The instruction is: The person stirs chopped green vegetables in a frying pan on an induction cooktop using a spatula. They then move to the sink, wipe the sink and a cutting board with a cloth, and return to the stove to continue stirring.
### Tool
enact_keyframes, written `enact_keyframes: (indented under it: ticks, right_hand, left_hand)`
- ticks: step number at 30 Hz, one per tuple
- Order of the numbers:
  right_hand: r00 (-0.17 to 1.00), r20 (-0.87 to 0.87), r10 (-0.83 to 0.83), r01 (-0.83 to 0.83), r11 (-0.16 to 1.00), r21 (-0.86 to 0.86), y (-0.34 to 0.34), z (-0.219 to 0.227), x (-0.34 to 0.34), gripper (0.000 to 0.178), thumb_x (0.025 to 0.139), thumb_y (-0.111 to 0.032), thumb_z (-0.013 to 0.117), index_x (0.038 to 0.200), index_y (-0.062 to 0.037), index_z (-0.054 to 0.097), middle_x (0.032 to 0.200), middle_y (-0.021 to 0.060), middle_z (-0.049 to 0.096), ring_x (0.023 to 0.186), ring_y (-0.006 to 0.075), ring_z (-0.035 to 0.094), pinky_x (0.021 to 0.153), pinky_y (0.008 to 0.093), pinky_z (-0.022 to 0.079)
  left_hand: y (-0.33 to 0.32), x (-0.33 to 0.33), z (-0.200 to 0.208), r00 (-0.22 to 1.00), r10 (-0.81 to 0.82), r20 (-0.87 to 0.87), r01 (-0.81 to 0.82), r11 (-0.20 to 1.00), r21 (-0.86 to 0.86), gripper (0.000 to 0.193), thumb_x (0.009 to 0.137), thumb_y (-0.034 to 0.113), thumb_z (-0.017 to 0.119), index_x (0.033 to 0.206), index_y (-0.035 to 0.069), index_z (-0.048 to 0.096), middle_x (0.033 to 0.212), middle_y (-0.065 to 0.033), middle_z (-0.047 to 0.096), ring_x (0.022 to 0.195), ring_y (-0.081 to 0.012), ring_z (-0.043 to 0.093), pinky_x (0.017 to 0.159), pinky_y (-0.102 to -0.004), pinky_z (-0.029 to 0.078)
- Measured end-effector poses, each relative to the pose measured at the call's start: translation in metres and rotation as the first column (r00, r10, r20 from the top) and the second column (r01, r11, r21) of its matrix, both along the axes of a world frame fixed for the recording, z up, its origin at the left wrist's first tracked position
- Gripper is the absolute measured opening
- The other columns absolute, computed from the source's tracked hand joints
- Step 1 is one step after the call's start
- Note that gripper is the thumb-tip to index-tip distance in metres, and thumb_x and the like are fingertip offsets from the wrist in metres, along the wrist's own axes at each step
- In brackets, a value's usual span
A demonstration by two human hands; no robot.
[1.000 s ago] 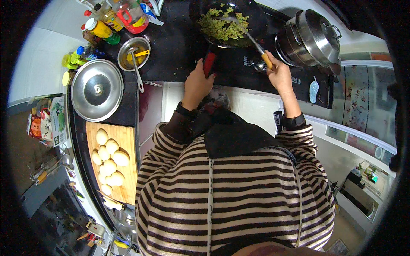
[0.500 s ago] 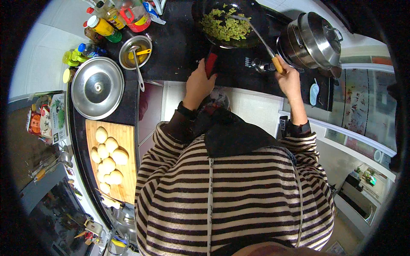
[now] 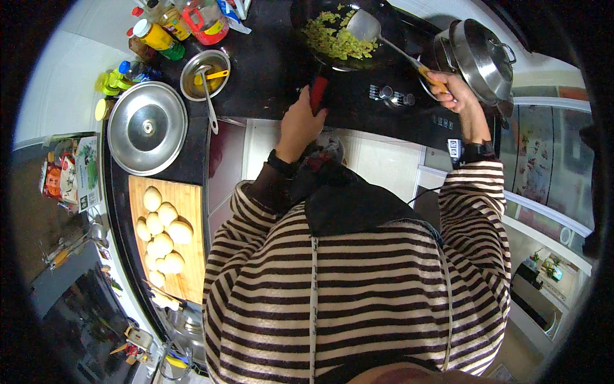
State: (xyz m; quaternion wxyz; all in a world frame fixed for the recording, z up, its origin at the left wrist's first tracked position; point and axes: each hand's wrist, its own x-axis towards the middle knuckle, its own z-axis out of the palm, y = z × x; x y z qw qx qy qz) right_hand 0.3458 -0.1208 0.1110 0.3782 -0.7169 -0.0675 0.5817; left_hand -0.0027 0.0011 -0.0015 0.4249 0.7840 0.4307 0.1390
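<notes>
The right hand's (image 3: 453, 91) fingers are wrapped around the wooden grip of a steel spatula (image 3: 363, 25); the left hand's (image 3: 299, 125) are closed on the wok's red handle (image 3: 318, 96). Since half a second ago the right hand has swung farther right and the blade has turned broad side up, so stirring continues while the left hand steadies the wok (image 3: 391, 19). Chopped yellow-green food (image 3: 332, 40) lies inside it. Leftward, a steel bowl (image 3: 187, 83) holds a ladle (image 3: 212, 118); rightward, a lidded steamer pot (image 3: 480, 57) hides its contents.
</notes>
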Motion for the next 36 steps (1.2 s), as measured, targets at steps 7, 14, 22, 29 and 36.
enact_keyframes:
  ticks: [7, 14, 22, 29, 36]
  right_hand:
    - [0.678, -0.733, -0.06, 0.166, 0.983, 0.073, -0.009, -0.042, 0.0, 0.042, 0.1, -0.024, 0.04, 0.137, -0.0067, 0.039, 0.061, -0.0011, 0.038, 0.036, 0.0028, 0.032, 0.025, 0.0159, 0.028]
    - [0.574, -0.818, -0.044, 0.371, 0.904, 0.212, -0.014, -0.068, -0.032, 0.047, 0.099, -0.023, 0.043, 0.142, -0.0054, 0.032, 0.062, -0.0006, 0.04, 0.037, 0.0037, 0.035, 0.027, 0.0165, 0.028]
    - [0.498, 0.867, -0.005, -0.431, 0.866, 0.253, -0.025, -0.05, -0.065, 0.049, 0.081, -0.004, 0.062, 0.129, -0.0068, 0.056, 0.105, 0.0101, 0.068, 0.085, 0.0132, 0.066, 0.076, 0.0243, 0.05]
    - [0.675, 0.733, -0.082, -0.198, 0.937, 0.288, -0.031, -0.042, -0.082, 0.048, 0.084, -0.008, 0.064, 0.131, -0.0071, 0.054, 0.08, 0.0033, 0.059, 0.059, 0.0052, 0.046, 0.053, 0.0186, 0.035]
    - [0.97, -0.04, -0.24, 0.242, 0.935, 0.261, -0.035, -0.027, -0.073, 0.032, 0.093, -0.022, 0.056, 0.121, -0.0069, 0.053, 0.059, -0.0009, 0.048, 0.033, 0.0034, 0.03, 0.028, 0.0181, 0.019]
  left_hand:
    - [-0.001, 0.002, 0.001, 1.0, 0.003, 0.004, -0.004, 0.997, 0.079, 0.07, 0.078, 0.027, 0.07, 0.135, 0.0, 0.04, 0.098, -0.0271, 0.064, 0.09, -0.0438, 0.062, 0.078, -0.0493, 0.05]
    - [-0.001, 0.003, 0.003, 1.0, 0.003, -0.009, -0.002, 0.998, 0.07, 0.069, 0.078, 0.025, 0.07, 0.135, -0.001, 0.04, 0.098, -0.0276, 0.064, 0.09, -0.0441, 0.062, 0.077, -0.0497, 0.05]
    - [-0.001, 0.003, -0.003, 0.999, -0.013, 0.029, 0.01, 0.994, 0.11, 0.069, 0.078, 0.023, 0.069, 0.135, -0.001, 0.039, 0.097, -0.0283, 0.064, 0.089, -0.0449, 0.062, 0.075, -0.05, 0.05]
    - [-0.001, 0.001, -0.006, 0.999, -0.013, 0.034, 0.008, 0.993, 0.119, 0.069, 0.078, 0.023, 0.069, 0.135, -0.002, 0.039, 0.096, -0.0285, 0.064, 0.088, -0.0453, 0.062, 0.074, -0.0494, 0.05]
    - [-0.001, 0.001, -0.002, 1.0, -0.02, 0.023, 0.017, 0.994, 0.108, 0.069, 0.078, 0.024, 0.07, 0.134, -0.002, 0.039, 0.096, -0.0284, 0.064, 0.09, -0.0452, 0.061, 0.075, -0.0494, 0.05]
